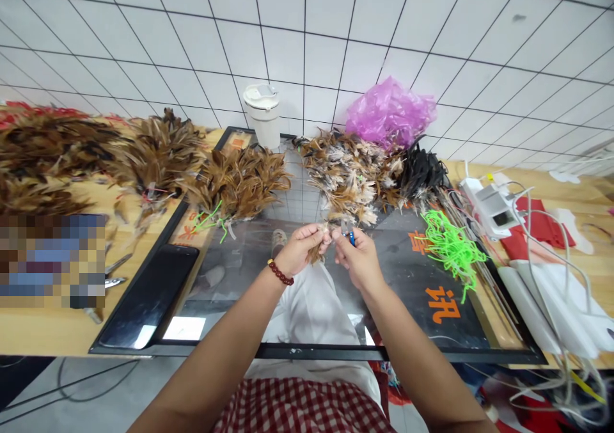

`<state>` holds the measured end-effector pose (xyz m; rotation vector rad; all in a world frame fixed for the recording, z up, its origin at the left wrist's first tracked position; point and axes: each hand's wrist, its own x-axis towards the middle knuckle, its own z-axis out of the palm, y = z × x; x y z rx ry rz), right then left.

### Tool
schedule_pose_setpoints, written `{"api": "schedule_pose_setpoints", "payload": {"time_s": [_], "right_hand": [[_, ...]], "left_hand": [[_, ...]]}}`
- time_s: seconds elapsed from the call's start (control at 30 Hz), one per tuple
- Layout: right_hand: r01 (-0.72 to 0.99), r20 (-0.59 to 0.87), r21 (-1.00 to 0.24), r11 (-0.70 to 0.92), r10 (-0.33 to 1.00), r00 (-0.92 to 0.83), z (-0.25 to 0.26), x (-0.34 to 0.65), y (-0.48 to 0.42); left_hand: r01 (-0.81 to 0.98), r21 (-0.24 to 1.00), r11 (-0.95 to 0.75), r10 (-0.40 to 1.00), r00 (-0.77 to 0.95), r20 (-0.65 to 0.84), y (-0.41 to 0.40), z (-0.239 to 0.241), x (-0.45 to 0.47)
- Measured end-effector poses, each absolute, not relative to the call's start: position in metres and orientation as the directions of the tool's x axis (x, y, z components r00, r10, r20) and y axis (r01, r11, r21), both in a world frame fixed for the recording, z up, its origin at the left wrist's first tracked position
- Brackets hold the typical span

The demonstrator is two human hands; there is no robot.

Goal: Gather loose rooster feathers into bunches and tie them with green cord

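Over the dark glass panel, my left hand (301, 249) pinches a small tuft of brown feathers (315, 254). My right hand (361, 259), close beside it, is closed around a small blue-handled tool (352, 236) with a metal part; its exact kind is mostly hidden by my fingers. The fingertips of both hands nearly meet at the tuft. Just beyond them lies a pile of brown and whitish feathers (343, 177). To its left is a bundle of brown feathers (242, 180). Bright green ties (453, 247) lie in a heap to the right of my right hand.
A white lidded cup (263, 116) and a pink plastic bag (391, 113) stand by the tiled wall. Black feathers (423, 172) lie at the right back. A phone (151, 295) rests on the left. More feathers (160, 151) cover the far left; a white device (494, 209) with cables sits right.
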<state>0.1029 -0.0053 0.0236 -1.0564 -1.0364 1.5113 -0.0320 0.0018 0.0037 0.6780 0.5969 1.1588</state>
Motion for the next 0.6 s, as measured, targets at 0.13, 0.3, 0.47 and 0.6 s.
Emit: {"api": "schedule_pose_setpoints", "payload": {"time_s": [0.13, 0.3, 0.47, 0.6], "right_hand": [[-0.252, -0.106, -0.961, -0.118, 0.993, -0.059, 0.0224, 0.1033, -0.005], [-0.224, -0.082, -0.97, -0.091, 0.995, -0.049, 0.0216, 0.1018, -0.0053], [-0.19, -0.029, -0.981, -0.031, 1.0, -0.012, 0.0192, 0.1029, -0.0052], [-0.195, -0.039, -0.98, -0.037, 0.999, 0.003, 0.0185, 0.1039, -0.0051]], "left_hand": [[-0.711, 0.639, 0.293, 0.948, 0.301, -0.099, 0.0016, 0.0101, -0.0345], [-0.767, 0.505, 0.395, 0.916, 0.372, -0.151, 0.0011, 0.0142, -0.0395], [-0.723, 0.625, 0.293, 0.956, 0.216, -0.198, 0.005, 0.0101, -0.0372], [-0.567, 0.795, 0.216, 0.969, 0.028, -0.244, 0.0075, 0.0101, -0.0381]]}}
